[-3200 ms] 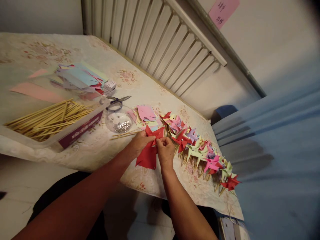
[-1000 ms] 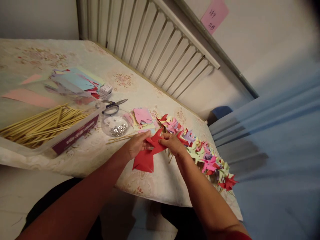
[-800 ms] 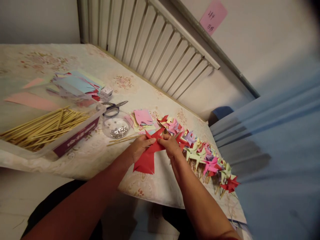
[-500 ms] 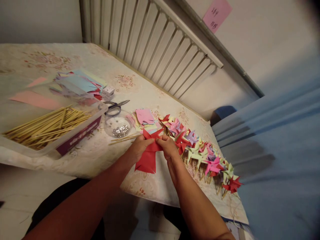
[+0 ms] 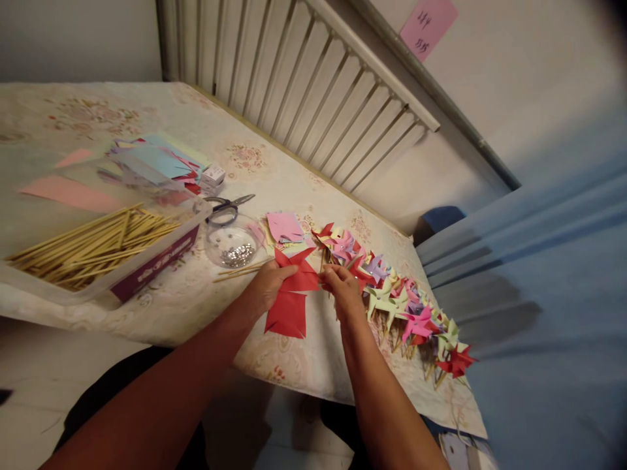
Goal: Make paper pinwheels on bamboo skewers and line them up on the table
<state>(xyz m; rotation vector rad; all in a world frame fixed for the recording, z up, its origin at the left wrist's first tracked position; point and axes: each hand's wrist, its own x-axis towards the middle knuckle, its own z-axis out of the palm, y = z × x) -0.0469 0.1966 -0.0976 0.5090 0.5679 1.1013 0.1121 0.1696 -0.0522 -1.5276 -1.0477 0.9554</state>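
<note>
My left hand (image 5: 268,284) is closed on a red paper pinwheel (image 5: 300,277), its thumb lying on the front. The paper's pointed blades stick up and out to the right. Just off its right edge is my right hand (image 5: 341,282), with thumb and fingers pinched together; whatever sits between the fingertips is too small to make out. Below the pinwheel a red paper square (image 5: 287,315) lies on the table. Finished pinwheels on sticks (image 5: 386,294) lie in a row to the right of my right hand.
Left of my hands a clear round dish (image 5: 234,248) holds small shiny metal pieces. Scissors (image 5: 228,209), a small box (image 5: 213,177) and paper stacks (image 5: 284,227) lie behind. A plastic bin (image 5: 110,287) of thin sticks stands left. A radiator (image 5: 313,98) borders the table.
My right hand has come off the red paper and shifted slightly right, fingers pinched. My left hand keeps hold of the pinwheel, whose right side is now uncovered.
</note>
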